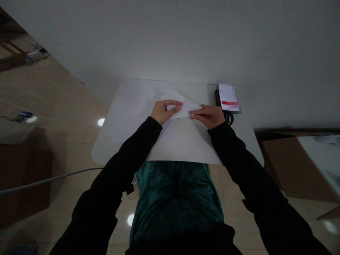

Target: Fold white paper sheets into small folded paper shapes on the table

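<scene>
From the head view there are two hands, the left hand (165,112) and the right hand (206,117), both in black sleeves, and one folded white paper (180,106) with a pointed shape, held between them near the middle of the worktop. The left grip is curled closed over the paper's upper edge, with the fingers bent across the fold. The right grip is only slightly open, its fingers lying nearly straight with the fingertips (191,113) at the paper's right corner; whether they pinch or only press cannot be told. The folded paper lies on the far part of a larger white sheet (183,145), whose near edge overhangs the worktop. Just right of the right hand sits one black object (218,97) with a pixelated white label (228,97) bearing a red stripe, and black handle loops (228,118) beside it. The white worktop (111,141) has a rounded near-left corner and stands against a pale wall (170,42). Below it lies a beige tiled floor (77,113), with a grey cable (47,180) at left, one brown box (26,177) near left, and one cardboard box (289,166) at right.
</scene>
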Demonstrator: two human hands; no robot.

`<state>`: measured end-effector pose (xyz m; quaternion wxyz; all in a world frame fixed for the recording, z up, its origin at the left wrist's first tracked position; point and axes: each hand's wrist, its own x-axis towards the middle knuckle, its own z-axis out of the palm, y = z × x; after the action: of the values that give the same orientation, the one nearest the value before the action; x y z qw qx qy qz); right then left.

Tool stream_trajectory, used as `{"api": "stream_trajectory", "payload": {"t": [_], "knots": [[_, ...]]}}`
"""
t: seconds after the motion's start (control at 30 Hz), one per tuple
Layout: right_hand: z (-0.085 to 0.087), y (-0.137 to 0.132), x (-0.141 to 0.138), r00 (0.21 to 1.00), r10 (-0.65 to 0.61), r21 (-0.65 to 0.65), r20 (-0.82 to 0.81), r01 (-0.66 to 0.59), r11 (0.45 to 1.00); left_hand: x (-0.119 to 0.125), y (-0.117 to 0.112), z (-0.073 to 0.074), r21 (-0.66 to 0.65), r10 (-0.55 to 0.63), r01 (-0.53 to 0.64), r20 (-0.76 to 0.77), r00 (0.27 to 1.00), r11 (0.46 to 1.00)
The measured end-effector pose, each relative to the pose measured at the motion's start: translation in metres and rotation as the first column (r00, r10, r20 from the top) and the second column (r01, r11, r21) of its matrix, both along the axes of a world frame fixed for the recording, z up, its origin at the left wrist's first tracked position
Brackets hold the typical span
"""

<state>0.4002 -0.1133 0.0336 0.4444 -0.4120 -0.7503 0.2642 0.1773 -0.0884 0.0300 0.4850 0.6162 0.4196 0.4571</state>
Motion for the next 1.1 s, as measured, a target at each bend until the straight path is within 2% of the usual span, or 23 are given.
{"api": "stream_trajectory", "payload": {"t": [0.13, 0.23, 0.3, 0.4, 0.53, 0.7, 0.9, 1.0, 1.1], "knots": [[-0.006, -0.002, -0.006, 0.988, -0.059, -0.099, -0.146, 0.045, 0.994, 0.003, -0.004, 0.004, -0.025, -0.026, 0.026, -0.004, 1.0, 0.999], [-0.011, -0.003, -0.011, 0.952, -0.101, -0.178, -0.29, 0.05, 0.983, 0.004, -0.006, 0.006, 0.021, -0.061, 0.063, -0.065, 0.996, 0.998], [-0.013, -0.003, -0.014, 0.939, -0.113, -0.216, -0.326, 0.043, 0.975, 0.004, -0.006, 0.008, 0.071, -0.061, 0.071, -0.124, 0.99, 0.995], [-0.013, -0.005, -0.018, 0.944, -0.118, -0.258, -0.308, 0.037, 0.965, 0.003, -0.006, 0.009, 0.119, -0.043, 0.064, -0.17, 0.984, 0.991], [-0.012, -0.009, -0.021, 0.959, -0.126, -0.254, -0.254, 0.06, 0.965, 0.003, -0.006, 0.008, 0.111, -0.047, 0.066, -0.168, 0.985, 0.992], [-0.013, -0.011, -0.019, 0.974, -0.128, -0.202, -0.185, 0.09, 0.975, 0.004, -0.005, 0.005, 0.087, -0.056, 0.069, -0.146, 0.988, 0.994], [-0.014, -0.011, -0.018, 0.962, -0.218, -0.125, -0.167, 0.199, 0.972, 0.006, -0.006, 0.006, 0.075, -0.067, 0.077, -0.128, 0.99, 0.994], [-0.011, -0.013, -0.02, 0.966, -0.198, -0.135, -0.167, 0.176, 0.975, 0.006, -0.005, 0.004, 0.053, -0.051, 0.057, -0.11, 0.993, 0.997], [-0.011, -0.014, -0.024, 0.956, -0.148, -0.171, -0.255, 0.106, 0.98, 0.006, -0.004, 0.001, 0.031, -0.001, 0.004, -0.087, 0.996, 1.0]]}}
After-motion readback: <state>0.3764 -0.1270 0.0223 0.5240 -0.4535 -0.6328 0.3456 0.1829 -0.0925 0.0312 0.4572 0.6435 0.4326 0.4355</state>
